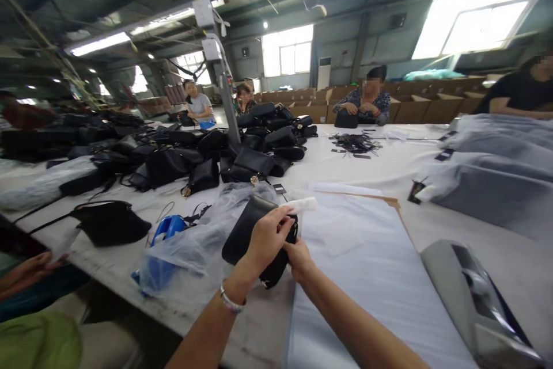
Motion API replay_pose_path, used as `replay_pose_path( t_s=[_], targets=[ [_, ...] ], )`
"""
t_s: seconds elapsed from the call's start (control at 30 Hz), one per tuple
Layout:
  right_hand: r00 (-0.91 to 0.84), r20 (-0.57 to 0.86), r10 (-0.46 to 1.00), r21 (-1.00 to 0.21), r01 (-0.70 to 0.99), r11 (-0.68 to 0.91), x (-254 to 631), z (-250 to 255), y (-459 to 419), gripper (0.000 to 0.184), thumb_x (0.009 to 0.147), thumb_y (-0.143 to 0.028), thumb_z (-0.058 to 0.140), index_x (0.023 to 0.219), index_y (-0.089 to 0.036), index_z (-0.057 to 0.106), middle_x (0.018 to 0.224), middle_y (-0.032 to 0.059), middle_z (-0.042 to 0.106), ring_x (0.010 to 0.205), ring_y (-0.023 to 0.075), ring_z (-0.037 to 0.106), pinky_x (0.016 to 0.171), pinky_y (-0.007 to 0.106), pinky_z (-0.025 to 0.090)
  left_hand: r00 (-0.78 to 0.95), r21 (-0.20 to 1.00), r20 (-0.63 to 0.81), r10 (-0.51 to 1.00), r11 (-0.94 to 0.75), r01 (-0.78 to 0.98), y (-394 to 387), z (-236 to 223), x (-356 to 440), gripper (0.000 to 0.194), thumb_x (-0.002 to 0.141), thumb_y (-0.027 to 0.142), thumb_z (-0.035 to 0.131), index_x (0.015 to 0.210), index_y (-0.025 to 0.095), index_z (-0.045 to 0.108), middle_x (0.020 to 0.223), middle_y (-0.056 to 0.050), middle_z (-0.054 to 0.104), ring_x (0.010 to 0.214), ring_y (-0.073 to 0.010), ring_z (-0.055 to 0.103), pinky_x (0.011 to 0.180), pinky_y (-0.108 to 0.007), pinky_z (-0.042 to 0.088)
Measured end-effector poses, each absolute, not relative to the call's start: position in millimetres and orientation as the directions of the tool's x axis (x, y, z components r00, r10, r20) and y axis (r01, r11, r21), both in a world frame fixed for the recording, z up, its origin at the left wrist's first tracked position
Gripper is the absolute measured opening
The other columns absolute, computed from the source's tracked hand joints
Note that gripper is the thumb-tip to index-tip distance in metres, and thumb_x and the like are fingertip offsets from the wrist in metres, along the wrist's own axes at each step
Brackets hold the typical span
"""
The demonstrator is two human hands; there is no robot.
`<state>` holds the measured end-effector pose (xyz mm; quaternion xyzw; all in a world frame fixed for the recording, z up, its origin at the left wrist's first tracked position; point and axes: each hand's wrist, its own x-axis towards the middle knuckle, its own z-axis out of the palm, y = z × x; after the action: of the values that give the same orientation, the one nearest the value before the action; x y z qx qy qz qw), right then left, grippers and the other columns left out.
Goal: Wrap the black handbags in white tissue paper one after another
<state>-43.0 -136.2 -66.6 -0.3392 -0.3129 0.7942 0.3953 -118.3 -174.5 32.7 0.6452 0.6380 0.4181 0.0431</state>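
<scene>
My left hand (265, 236) is closed on a small black bag (242, 228), held just above the white table (389, 167). Its thumb and fingers also pinch a strip of white paper (302, 205) at the bag's top. A bracelet sits on that wrist. My right hand (299, 259) grips the same bag from below and behind, fingers mostly hidden by it. A clear plastic bag (194, 245) lies crumpled just left of my hands.
A heap of black bags (242, 150) fills the table's middle and left. White foam sheets (367, 254) lie under my arms. Grey wrapped bundles (496, 179) stack at right. A blue tape dispenser (166, 228), black tags (354, 143), seated workers and cardboard boxes (415, 107) beyond.
</scene>
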Motion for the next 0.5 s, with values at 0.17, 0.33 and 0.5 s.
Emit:
replay_pose_path(
  t_s=[0.17, 0.33, 0.5],
  targets=[
    [-0.425, -0.215, 0.879, -0.731, -0.527, -0.433, -28, -45, -153, 0.038, 0.067, -0.036, 0.079, 0.101, -0.020, 0.071, 0.099, 0.0035, 0.075, 0.102, 0.0246, 0.066, 0.083, 0.030, 0.054, 0.129, 0.458, 0.548, 0.826, -0.426, 0.781, -167, 71, -80, 0.033, 0.089, 0.020, 0.064, 0.121, 0.025, 0.065, 0.130, -0.005, 0.065, 0.120, -0.0210, 0.061, 0.104, -0.036, 0.049],
    [-0.490, -0.210, 0.846, -0.661, -0.566, -0.492, 27, -21, -142, 0.048, 0.065, -0.036, 0.085, 0.105, -0.015, 0.071, 0.101, 0.0067, 0.075, 0.096, 0.0238, 0.069, 0.087, 0.034, 0.055, -0.094, 0.470, 0.815, 0.572, -0.557, 0.684, -217, 106, -59, 0.031, 0.090, 0.011, 0.059, 0.116, 0.024, 0.067, 0.109, -0.003, 0.072, 0.101, -0.0181, 0.068, 0.091, -0.033, 0.055],
    [-0.205, -0.224, 0.953, -0.747, -0.592, -0.302, 121, 3, -116, 0.050, 0.064, -0.037, 0.087, 0.107, -0.016, 0.071, 0.109, 0.0082, 0.074, 0.101, 0.0255, 0.068, 0.091, 0.036, 0.055, -0.372, 0.709, 0.705, 0.604, -0.584, 0.394, -219, 59, -37, 0.020, 0.097, 0.020, 0.049, 0.107, 0.022, 0.066, 0.081, 0.000, 0.069, 0.070, -0.0131, 0.067, 0.066, -0.027, 0.057]
  ],
)
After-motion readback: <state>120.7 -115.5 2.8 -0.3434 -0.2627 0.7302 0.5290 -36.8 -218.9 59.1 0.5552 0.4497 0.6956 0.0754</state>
